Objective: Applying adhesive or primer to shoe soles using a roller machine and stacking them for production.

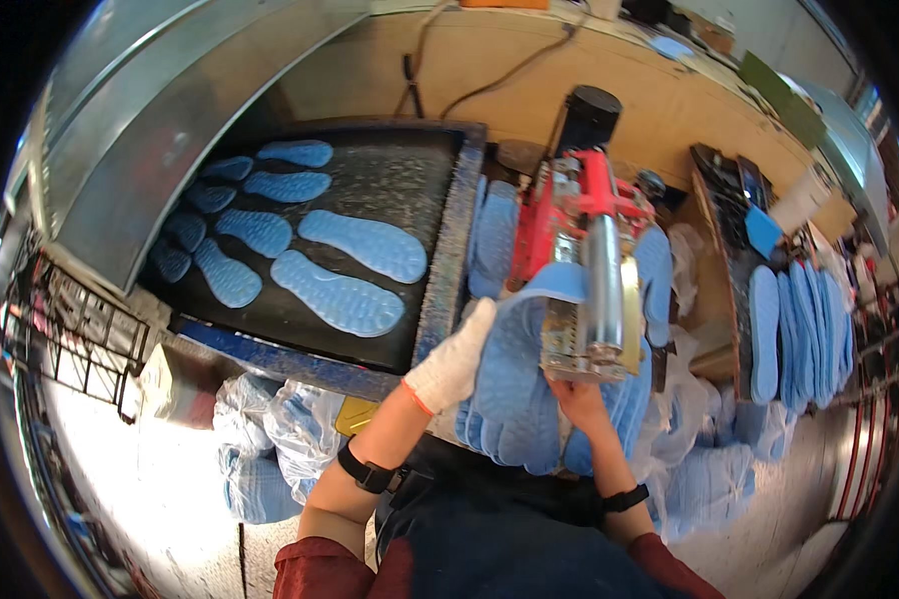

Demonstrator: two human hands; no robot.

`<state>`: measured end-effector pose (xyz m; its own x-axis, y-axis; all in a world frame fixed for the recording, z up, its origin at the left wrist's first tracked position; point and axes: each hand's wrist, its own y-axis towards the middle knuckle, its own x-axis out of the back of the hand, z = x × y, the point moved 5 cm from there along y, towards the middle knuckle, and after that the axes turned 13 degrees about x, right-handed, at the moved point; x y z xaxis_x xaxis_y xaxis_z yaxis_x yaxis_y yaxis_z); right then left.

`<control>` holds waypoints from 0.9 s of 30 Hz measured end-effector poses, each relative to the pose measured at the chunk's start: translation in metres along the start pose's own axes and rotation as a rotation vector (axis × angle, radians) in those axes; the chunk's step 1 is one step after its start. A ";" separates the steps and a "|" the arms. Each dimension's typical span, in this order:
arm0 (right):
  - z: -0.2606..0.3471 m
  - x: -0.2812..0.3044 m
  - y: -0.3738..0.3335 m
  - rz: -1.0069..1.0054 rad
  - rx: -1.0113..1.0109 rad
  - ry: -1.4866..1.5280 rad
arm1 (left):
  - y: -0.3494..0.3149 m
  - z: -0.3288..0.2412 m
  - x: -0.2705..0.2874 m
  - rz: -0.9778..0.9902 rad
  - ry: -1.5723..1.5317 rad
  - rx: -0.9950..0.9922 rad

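Note:
My left hand (456,361), in a white knitted glove with an orange cuff edge, is closed on a blue insole (552,284). That insole curves up from the glove to the steel roller (603,285) of a red-framed roller machine (599,190). Under the machine's near end reaches my bare right hand (575,401); its fingers are mostly hidden there, so what they hold does not show. Stacked blue insoles (514,424) lie below and between both hands. More insoles (653,275) stand along the machine's right side.
On the left, a dark heated-looking bed (415,185) with a raised rim (440,260) carries several spread-out insoles (335,293), beneath a slanting metal hood (200,110). At right, a bench holds a row of upright insoles (804,334). Plastic bags of insoles (704,474) stand on the floor.

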<state>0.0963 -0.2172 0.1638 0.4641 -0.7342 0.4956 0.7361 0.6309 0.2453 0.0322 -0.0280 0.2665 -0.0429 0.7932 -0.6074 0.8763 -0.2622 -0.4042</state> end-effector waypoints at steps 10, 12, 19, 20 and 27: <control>-0.021 -0.013 -0.001 -0.235 -0.260 0.338 | -0.048 -0.028 0.015 0.044 -0.251 -0.239; -0.023 -0.007 -0.003 -0.251 -0.309 0.403 | -0.039 -0.058 0.044 -0.134 -0.364 -0.410; -0.028 0.002 -0.023 -0.367 -0.540 0.711 | 0.042 -0.166 0.169 -0.600 -0.608 -0.564; -0.030 0.005 -0.026 -0.377 -0.538 0.707 | 0.053 -0.175 0.182 -0.589 -0.595 -0.570; -0.034 0.049 -0.029 -0.493 -0.382 1.053 | 0.073 -0.187 0.224 -0.794 -0.729 -0.478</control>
<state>0.1139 -0.2798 0.1528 0.1365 -0.8298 -0.5411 0.9608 0.2440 -0.1317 0.1761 0.2335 0.2284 -0.7856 0.0991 -0.6108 0.5645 0.5191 -0.6418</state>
